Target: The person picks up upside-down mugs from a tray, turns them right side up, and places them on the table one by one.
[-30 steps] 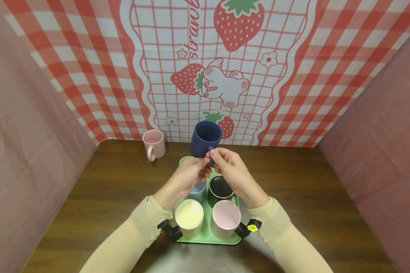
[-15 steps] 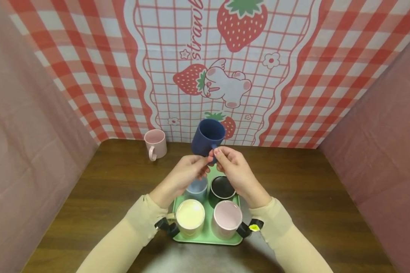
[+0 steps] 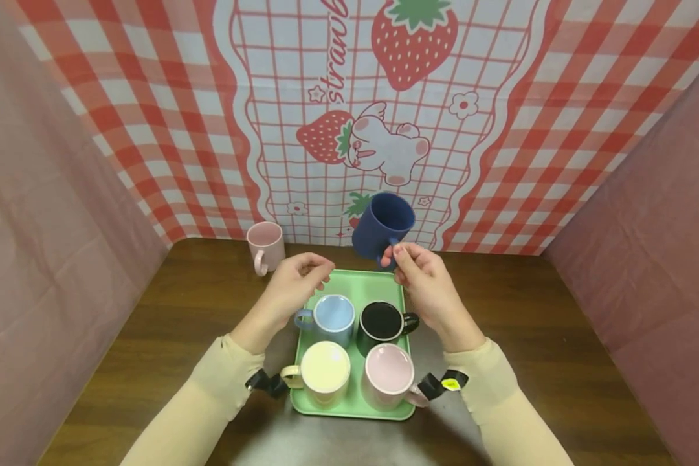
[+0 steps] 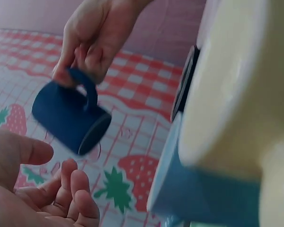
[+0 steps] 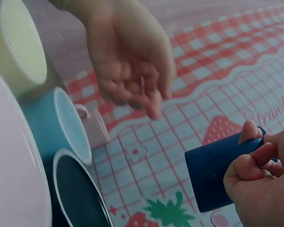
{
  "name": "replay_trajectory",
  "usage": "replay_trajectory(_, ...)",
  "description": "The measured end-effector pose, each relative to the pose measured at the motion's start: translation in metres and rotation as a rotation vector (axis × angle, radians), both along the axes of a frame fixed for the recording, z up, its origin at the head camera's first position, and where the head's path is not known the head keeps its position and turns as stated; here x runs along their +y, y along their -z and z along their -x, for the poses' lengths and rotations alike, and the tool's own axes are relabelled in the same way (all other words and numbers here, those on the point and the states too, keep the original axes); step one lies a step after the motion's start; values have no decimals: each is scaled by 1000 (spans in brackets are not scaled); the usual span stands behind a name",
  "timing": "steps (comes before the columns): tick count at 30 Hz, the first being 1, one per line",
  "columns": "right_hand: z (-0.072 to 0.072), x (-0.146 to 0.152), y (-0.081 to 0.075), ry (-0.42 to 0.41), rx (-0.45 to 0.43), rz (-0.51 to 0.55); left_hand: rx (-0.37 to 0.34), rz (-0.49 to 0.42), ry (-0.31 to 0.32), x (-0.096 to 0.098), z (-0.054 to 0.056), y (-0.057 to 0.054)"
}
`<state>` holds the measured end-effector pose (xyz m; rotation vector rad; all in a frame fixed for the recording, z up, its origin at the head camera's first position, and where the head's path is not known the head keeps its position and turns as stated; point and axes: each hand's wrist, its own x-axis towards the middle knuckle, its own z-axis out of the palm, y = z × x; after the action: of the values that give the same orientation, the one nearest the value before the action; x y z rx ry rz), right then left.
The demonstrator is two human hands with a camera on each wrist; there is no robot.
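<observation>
My right hand (image 3: 428,281) pinches the handle of a dark blue mug (image 3: 378,226), held up tilted above the far end of a green tray (image 3: 361,279). To the left, my left hand (image 3: 291,285) hovers near the tray's far left corner, its fingers loosely bent with nothing in them. In the left wrist view the dark blue mug (image 4: 68,116) hangs apart from the left fingertips. On the tray stand a light blue mug (image 3: 334,314), a black mug (image 3: 381,321), a cream mug (image 3: 325,369) and a pink mug (image 3: 389,370).
A second pink mug (image 3: 266,247) stands on the wooden table (image 3: 169,336) at the back left, near the wall. Behind hangs a red-and-white checked cloth (image 3: 169,129) with strawberries. Pink fabric (image 3: 646,194) closes off both sides.
My left hand has let go of the dark blue mug and drawn back left. My right hand has carried the mug right, and it tilts more.
</observation>
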<state>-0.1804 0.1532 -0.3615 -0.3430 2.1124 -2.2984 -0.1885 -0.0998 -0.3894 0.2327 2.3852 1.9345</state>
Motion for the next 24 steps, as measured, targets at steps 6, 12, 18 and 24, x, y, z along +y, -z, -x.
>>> replay_trajectory(6,3,19,2,66,23,8,67,30,-38,-20,-1,10)
replay_trajectory(12,6,35,9,112,31,-25,98,116,-100,-37,0,25)
replay_trajectory(18,11,50,18,154,28,-56,82,110,-19,-53,4,47)
replay_trajectory(24,18,66,32,173,7,-92,56,198,98,-62,4,74)
